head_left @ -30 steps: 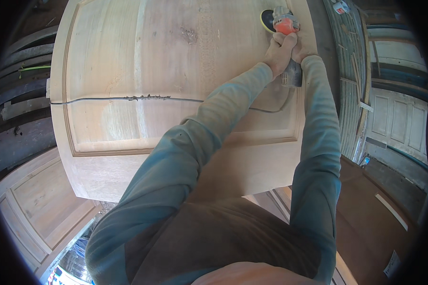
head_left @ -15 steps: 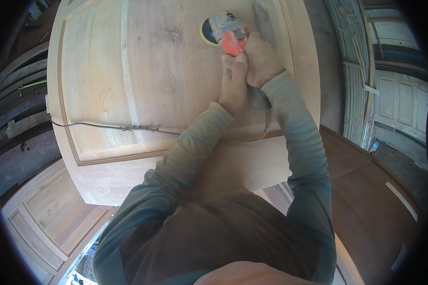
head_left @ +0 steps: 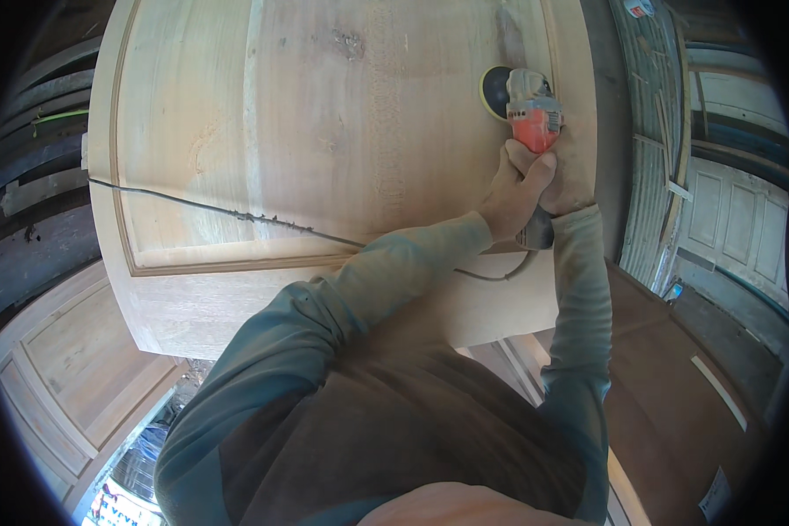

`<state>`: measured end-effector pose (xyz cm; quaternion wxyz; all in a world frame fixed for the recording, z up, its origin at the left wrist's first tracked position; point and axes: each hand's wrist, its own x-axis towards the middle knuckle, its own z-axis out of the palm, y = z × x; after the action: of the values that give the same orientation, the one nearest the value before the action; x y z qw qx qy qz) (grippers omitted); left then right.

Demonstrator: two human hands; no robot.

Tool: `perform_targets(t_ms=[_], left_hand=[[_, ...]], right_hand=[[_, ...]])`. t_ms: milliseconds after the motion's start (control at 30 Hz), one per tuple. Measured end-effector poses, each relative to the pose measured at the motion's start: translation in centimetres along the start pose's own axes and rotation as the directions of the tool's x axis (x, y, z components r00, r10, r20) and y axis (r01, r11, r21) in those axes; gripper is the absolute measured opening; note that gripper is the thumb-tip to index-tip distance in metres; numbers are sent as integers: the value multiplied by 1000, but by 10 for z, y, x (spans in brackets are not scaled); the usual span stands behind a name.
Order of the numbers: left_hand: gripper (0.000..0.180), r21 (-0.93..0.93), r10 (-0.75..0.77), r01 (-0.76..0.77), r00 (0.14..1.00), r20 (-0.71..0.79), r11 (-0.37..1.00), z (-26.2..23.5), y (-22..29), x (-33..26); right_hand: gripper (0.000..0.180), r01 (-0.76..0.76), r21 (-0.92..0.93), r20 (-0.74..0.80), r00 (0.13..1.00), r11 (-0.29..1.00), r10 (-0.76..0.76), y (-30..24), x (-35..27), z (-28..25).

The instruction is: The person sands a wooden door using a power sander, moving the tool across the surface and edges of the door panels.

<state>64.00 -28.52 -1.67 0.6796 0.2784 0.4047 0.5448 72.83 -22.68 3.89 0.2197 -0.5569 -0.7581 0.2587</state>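
Observation:
A red and grey angle grinder (head_left: 535,123) sits at the right side of a pale wooden door panel (head_left: 307,105). Its round black sanding disc (head_left: 495,92) with a yellow rim rests on or just over the wood; contact cannot be made out. My left hand (head_left: 513,193) is closed round the grinder's body, thumb on top. On the tool's right side my right hand (head_left: 573,171) grips it too, its fingers mostly hidden. The dark rear end of the grinder shows below both hands, and its black cord (head_left: 302,228) runs under my left forearm and left across the panel.
A raised moulding (head_left: 237,266) borders the panel. Another panelled door (head_left: 70,368) lies at lower left, beside stacked dark boards (head_left: 44,223). Right of the work are a brown sheet (head_left: 675,377), corrugated metal with wood strips (head_left: 649,131), and a white door (head_left: 736,210).
Both hands have carried the grinder right and nearer to me, from the panel's middle to its right border. The cord has shifted with it. My grip looks the same.

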Motion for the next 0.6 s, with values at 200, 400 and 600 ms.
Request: perform_targets(t_ms=[200,400,600], left_hand=[[41,30,-18,18,1000,25,999,-14,25,26],[43,-403,111,-127,992,-62,906,-92,56,-57],[43,-137,28,-30,999,-21,990,-57,36,-45]], right_hand=[[47,-91,18,132,987,996,88,13,36,5],[66,102,-264,302,953,959,-18,-96,8,85],[64,13,-91,72,997,996,-7,-45,-15,47]])
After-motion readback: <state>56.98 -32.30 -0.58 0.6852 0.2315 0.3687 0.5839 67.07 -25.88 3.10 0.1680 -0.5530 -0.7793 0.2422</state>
